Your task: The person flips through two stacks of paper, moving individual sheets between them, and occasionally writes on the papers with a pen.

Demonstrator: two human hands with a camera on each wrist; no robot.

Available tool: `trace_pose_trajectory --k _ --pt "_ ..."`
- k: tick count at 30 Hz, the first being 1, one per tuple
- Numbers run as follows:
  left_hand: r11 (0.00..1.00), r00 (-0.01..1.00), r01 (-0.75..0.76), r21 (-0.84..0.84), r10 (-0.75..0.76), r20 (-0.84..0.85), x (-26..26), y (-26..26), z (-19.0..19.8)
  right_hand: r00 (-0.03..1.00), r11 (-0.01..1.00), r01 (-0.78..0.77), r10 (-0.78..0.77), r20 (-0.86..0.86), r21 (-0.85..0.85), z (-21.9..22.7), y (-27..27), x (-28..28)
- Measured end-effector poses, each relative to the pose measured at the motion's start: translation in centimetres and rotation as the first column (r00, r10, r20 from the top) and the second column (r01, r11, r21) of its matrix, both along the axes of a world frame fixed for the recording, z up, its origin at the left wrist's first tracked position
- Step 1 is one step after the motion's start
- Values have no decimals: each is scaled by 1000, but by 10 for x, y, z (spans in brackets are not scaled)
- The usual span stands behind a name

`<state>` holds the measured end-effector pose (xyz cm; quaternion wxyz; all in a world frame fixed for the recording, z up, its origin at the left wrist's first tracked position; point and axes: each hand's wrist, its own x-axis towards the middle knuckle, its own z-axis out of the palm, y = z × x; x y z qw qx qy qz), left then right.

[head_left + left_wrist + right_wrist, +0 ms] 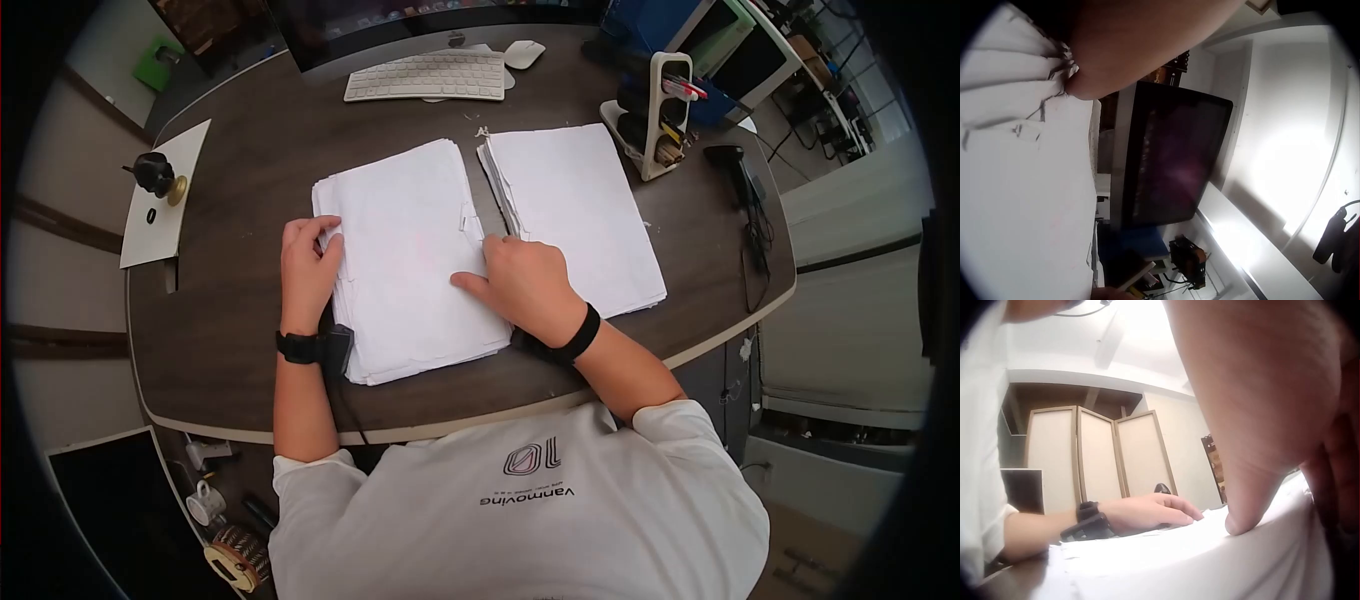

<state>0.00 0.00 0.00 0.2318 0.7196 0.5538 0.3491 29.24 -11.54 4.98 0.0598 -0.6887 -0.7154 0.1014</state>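
A thick stack of white paper [400, 270] lies in front of me, its sheets uneven along the edges. My left hand [309, 265] rests at its left edge, fingertips and thumb touching the paper there. At the opposite edge, my right hand [530, 285] grips the stack's side. Its thumb [1244, 515] lies on the top sheet while the other fingers reach down past the edge, partly hidden. To the right is a second stack of white paper [585, 210], close beside my right hand. Small torn bits [467, 217] show near the first stack's right edge.
Behind the stacks are a keyboard [425, 78], a mouse [523, 54] and a monitor [1175, 159]. A pen holder [655, 120] and a black handheld scanner [735, 170] stand at the right. A white board [165, 220] with a black item overhangs the desk's left edge.
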Motion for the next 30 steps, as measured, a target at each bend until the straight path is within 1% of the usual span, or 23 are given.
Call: trace_pose_trajectory --k 2,3,5,6,8,9,11,12,13,14,15,16,17,18,19,20,21,23,25,26,28,29,30 --pt "999 999 39 8 -39 12 5 -3 3 993 999 34 -30 -114 40 -6 4 3" --pt "997 996 28 -74 -21 85 18 -30 -15 999 999 21 -22 -41 -42 4 -18 15" --pt "998 997 55 -39 -53 50 13 -27 -14 984 999 30 -33 -175 -19 6 -19 15" --pt "998 997 52 -37 -50 56 13 -25 -15 985 999 27 -29 -169 -17 7 -19 17" --pt "999 998 48 -7 -48 51 12 -22 -18 985 996 61 -51 -162 62 10 -22 20" --pt "999 998 47 -10 -46 49 11 -21 -18 985 996 60 -49 -164 60 12 -24 21" --pt "1000 1000 7 14 -7 19 9 -17 -17 970 972 82 -28 -240 221 20 -26 26" --pt "1000 1000 7 19 -8 15 7 -15 -15 969 971 84 -27 -244 226 25 -28 31" --pt "1000 1000 -9 15 9 -1 5 -13 -12 861 967 198 -94 -499 159 31 -30 40" --pt "1000 1000 -26 8 26 -11 6 -12 -10 688 956 287 -161 -708 62 35 -34 53" --pt "1000 1000 -23 7 23 -7 7 -13 -7 556 949 316 -190 -810 -5 36 -36 72" --pt "1000 999 -21 6 21 -37 7 -13 -1 451 937 348 -202 -870 -38 36 -40 91" --pt "1000 998 -16 6 16 -67 8 -13 2 285 914 401 -191 -939 -64 36 -43 107" --pt "1000 998 -8 9 9 -62 8 -12 2 212 894 440 -195 -957 -85 35 -48 124" --pt "1000 995 -7 26 9 -97 6 -11 1 140 872 477 -194 -971 -106 33 -52 143" --pt "999 991 -5 45 11 -132 5 -8 1 133 864 488 -212 -968 -122 30 -56 162" --pt "999 992 2 44 4 -123 6 -7 1 129 855 498 -235 -963 -142 27 -60 180" --pt "1000 994 -20 -20 18 -106 6 -7 3 136 844 512 -264 -955 -161 24 -61 197" --pt "999 996 -19 -36 16 -90 4 -5 0 167 843 483 -355 -920 -237 23 -59 204" --pt "1000 998 -16 -20 15 -66 2 -4 -5 166 843 486 -349 -922 -232 21 -55 205" --pt "1000 999 -11 2 12 -37 0 0 -10 247 867 407 -408 -879 -288 18 -48 207" --pt "1000 1000 -13 -1 13 -21 -1 1 -11 248 867 409 -406 -880 -285 17 -45 206" --pt "1000 1000 -15 -5 15 -6 -2 1 -11 271 866 401 -422 -865 -297 16 -41 204"
